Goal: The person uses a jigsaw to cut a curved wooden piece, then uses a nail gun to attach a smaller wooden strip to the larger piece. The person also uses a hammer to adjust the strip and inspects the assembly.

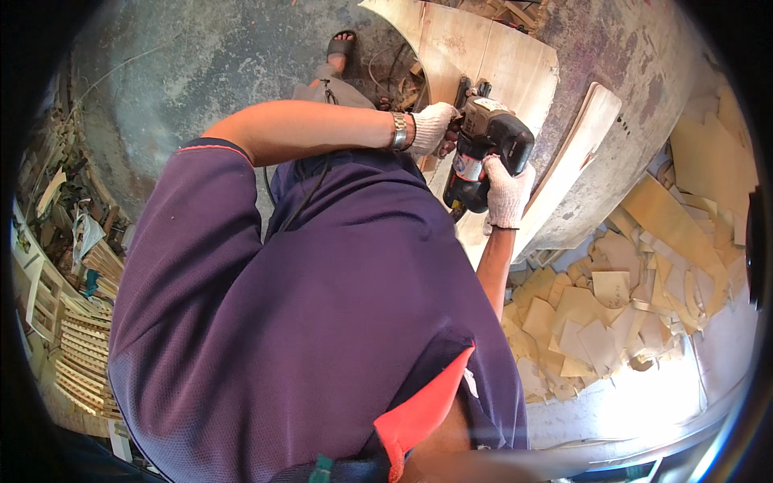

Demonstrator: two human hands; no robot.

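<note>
The black power tool, a handheld saw or cutter by its shape, sat upright against the pale plywood sheet just in front of your chest, with its body tilted slightly toward your right. Your right hand, in a white knit glove, was closed around the lower grip of the tool, fingers wrapped tight. Your left hand, gloved the same way, was closed on the tool's left side near the top, and a metal wristwatch sat just behind the glove cuff. A dark cord ran down from near the tool across your purple shirt.

The plywood sheet lay flat under the tool, its curved edge reaching away from you. Just to its right a narrow curved board leaned along the edge of a grey, paint-marked surface. Below that surface, on your right, a heap of pale wood offcuts covered the floor, pieces overlapping one another. Beyond the plywood, your foot in a dark sandal rested on the stained concrete floor. Well apart on your left, stacks of curved wooden slats stood along the rim of the view.
</note>
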